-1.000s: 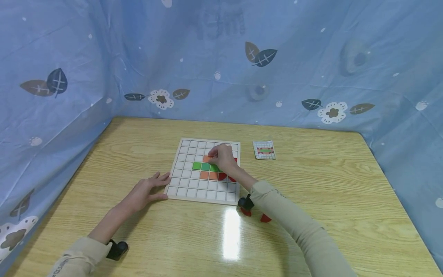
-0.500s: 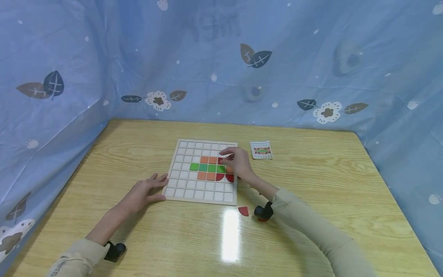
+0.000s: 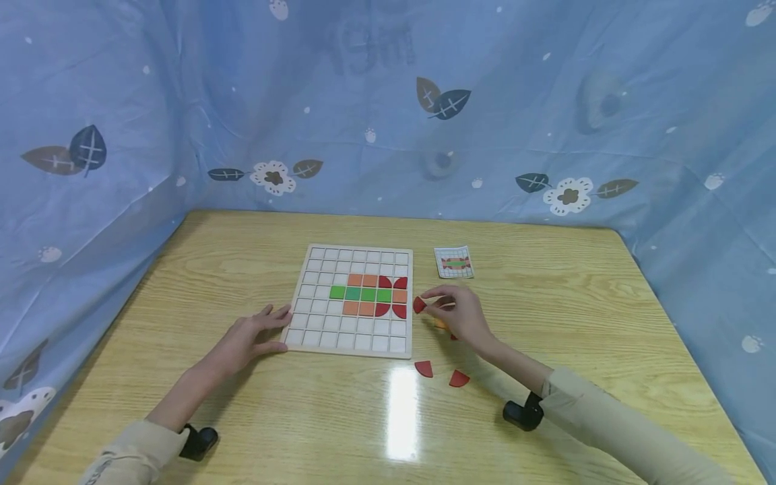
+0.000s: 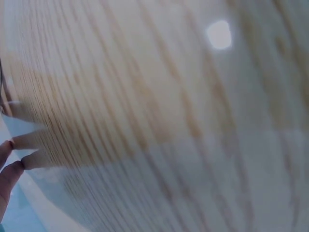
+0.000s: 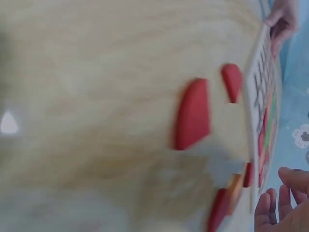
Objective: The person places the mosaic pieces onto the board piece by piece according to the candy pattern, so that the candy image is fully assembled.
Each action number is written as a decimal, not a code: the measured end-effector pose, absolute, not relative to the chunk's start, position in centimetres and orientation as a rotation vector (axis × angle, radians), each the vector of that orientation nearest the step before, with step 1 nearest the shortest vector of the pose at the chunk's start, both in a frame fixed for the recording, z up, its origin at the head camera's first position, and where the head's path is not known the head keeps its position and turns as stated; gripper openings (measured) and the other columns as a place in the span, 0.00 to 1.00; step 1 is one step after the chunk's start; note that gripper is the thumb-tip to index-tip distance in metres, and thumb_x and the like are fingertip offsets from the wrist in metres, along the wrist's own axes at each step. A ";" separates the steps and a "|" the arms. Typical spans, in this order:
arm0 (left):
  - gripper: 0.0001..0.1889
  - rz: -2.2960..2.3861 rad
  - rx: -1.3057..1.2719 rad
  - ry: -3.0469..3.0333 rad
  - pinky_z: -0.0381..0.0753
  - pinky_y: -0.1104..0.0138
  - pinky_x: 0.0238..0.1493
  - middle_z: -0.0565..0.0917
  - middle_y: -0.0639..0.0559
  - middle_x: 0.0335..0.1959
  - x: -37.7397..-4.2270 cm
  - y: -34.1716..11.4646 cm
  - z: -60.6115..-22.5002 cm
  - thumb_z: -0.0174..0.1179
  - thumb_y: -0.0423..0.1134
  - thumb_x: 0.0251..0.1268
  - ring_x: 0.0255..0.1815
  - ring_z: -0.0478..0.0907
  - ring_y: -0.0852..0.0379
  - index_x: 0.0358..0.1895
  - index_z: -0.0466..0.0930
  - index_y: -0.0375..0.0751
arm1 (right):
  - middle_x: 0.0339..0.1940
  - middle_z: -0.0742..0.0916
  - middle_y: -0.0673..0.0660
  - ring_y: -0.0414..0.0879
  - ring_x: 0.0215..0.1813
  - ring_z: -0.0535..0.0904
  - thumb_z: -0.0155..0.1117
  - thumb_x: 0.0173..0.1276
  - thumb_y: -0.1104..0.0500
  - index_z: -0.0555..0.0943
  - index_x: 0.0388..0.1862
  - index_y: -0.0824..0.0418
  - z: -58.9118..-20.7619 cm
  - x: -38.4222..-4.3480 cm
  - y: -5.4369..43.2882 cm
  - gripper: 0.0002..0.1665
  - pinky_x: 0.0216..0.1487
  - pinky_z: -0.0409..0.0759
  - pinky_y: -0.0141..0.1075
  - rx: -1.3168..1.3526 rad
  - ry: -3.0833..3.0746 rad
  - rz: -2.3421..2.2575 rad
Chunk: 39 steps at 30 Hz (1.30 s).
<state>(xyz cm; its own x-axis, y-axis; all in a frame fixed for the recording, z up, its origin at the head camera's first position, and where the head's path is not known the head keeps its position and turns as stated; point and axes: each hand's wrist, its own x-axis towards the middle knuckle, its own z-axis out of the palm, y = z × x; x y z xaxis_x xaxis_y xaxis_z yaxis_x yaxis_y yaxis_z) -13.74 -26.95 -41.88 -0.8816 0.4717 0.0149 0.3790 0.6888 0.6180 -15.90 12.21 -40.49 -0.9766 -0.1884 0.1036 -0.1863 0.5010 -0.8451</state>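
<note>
A blue leaf-print curtain (image 3: 364, 87) backs a wood-grain table (image 3: 273, 411). Head view: the left hand (image 3: 245, 340), fingers loosely spread, touches a pale wooden gridded board (image 3: 313, 322); its red, orange and green tiles (image 3: 368, 294), judged against the small printed card (image 3: 454, 263) beyond the right hand (image 3: 463, 314), appear unfinished only toward the left fingers. A red quarter-circle piece (image 3: 419, 305) lies at the right fingertips, contact uncertain. Left wrist view: fingertips slightly apart, grip unclear. Right wrist view: thumb and fingers apart, seemingly clasping nothing, loose red pieces (image 5: 193, 116) nearby.

Your left arm (image 3: 190, 392) and right arm (image 3: 523, 368) stretch out in front of you. Your left hand (image 3: 247, 338) has its thumb spread wide. Your right hand (image 3: 463, 315) has softly bent fingers.
</note>
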 end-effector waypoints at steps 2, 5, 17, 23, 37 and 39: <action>0.32 0.956 0.695 2.751 0.58 0.36 0.63 0.67 0.35 0.67 -13.7 -27.0 -41.8 0.68 0.38 0.55 0.68 0.55 0.27 0.63 0.70 0.27 | 0.38 0.87 0.62 0.53 0.37 0.84 0.68 0.59 0.72 0.85 0.41 0.69 -40.8 -15.2 12.9 0.10 0.41 0.84 0.38 -0.343 2.707 -1.530; 0.32 0.956 0.692 2.749 0.57 0.36 0.63 0.66 0.34 0.67 -13.7 -27.0 -41.8 0.68 0.38 0.55 0.68 0.55 0.27 0.63 0.70 0.27 | 0.36 0.87 0.61 0.51 0.36 0.84 0.69 0.58 0.72 0.86 0.40 0.69 -41.1 -14.4 13.8 0.09 0.39 0.84 0.35 -0.346 2.712 -1.508; 0.33 0.992 0.685 2.730 0.56 0.35 0.63 0.66 0.35 0.68 -13.6 -27.1 -42.0 0.67 0.38 0.56 0.69 0.54 0.27 0.64 0.69 0.27 | 0.40 0.87 0.62 0.53 0.41 0.84 0.72 0.53 0.73 0.85 0.40 0.69 -41.6 -12.9 16.4 0.14 0.44 0.83 0.42 -0.275 2.815 -1.373; 0.32 1.009 0.676 2.705 0.55 0.36 0.64 0.64 0.35 0.69 -13.6 -27.1 -42.0 0.67 0.37 0.57 0.70 0.52 0.28 0.65 0.68 0.28 | 0.40 0.87 0.63 0.53 0.40 0.85 0.72 0.54 0.72 0.84 0.41 0.71 -41.8 -12.9 17.0 0.14 0.42 0.84 0.40 -0.305 2.807 -1.294; 0.32 0.983 0.695 2.734 0.57 0.36 0.63 0.66 0.35 0.68 -13.6 -27.1 -41.8 0.66 0.40 0.57 0.69 0.54 0.27 0.64 0.70 0.28 | 0.32 0.87 0.56 0.41 0.29 0.81 0.75 0.54 0.65 0.86 0.35 0.68 -41.6 -13.7 18.0 0.10 0.32 0.80 0.31 -0.566 2.851 -1.080; 0.32 0.982 0.695 2.734 0.57 0.36 0.63 0.66 0.35 0.68 -13.6 -27.1 -41.8 0.66 0.40 0.57 0.69 0.54 0.27 0.64 0.70 0.28 | 0.34 0.87 0.57 0.42 0.30 0.81 0.73 0.55 0.66 0.85 0.37 0.69 -41.1 -14.0 18.5 0.10 0.33 0.81 0.32 -0.619 2.800 -1.061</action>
